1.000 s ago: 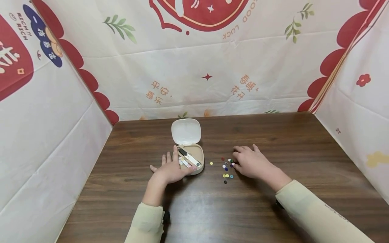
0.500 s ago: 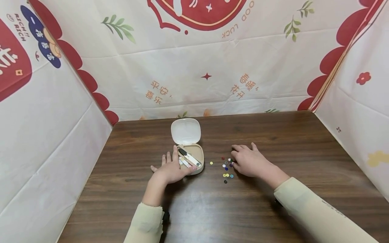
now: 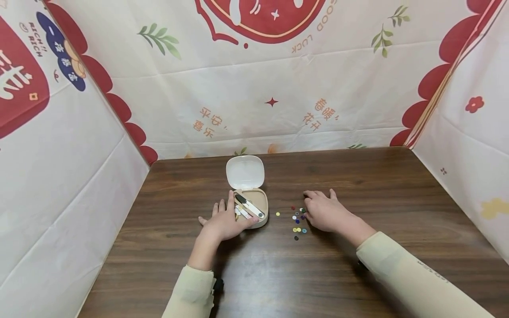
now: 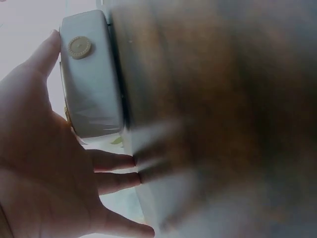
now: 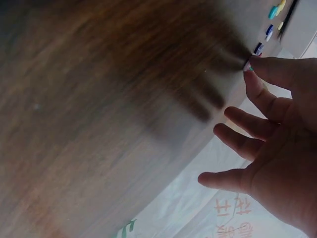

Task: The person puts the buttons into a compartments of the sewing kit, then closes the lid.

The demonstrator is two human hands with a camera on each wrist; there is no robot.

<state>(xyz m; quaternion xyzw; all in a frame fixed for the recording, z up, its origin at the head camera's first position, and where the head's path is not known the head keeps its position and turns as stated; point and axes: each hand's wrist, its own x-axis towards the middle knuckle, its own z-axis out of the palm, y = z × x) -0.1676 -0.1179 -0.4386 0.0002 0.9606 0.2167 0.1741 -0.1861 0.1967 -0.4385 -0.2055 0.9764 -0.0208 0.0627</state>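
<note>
A small beige box [image 3: 260, 224] stands with its white lid [image 3: 245, 172] raised; inside lie a slim black-and-white tool [image 3: 249, 205] and small pale pieces. My left hand [image 3: 220, 223] rests against the box's left side, fingers straight and spread, thumb at the near edge. In the left wrist view, the box's wall [image 4: 91, 84] bears a round tan stud [image 4: 79, 47]. My right hand [image 3: 326, 213] is beside a scatter of small coloured buttons [image 3: 297, 221]. Its thumb and forefinger pinch a tiny button [image 5: 247, 65], mostly hidden; the other fingers are spread.
One yellow button [image 3: 278, 214] lies apart, between the box and the scatter. The brown wooden table [image 3: 262, 274] is bordered by printed white cloth [image 3: 246, 110] at the back and both sides.
A white button that showed by my right fingertips a second ago is now out of sight there. Both hands have hardly moved; the head view shifts slightly.
</note>
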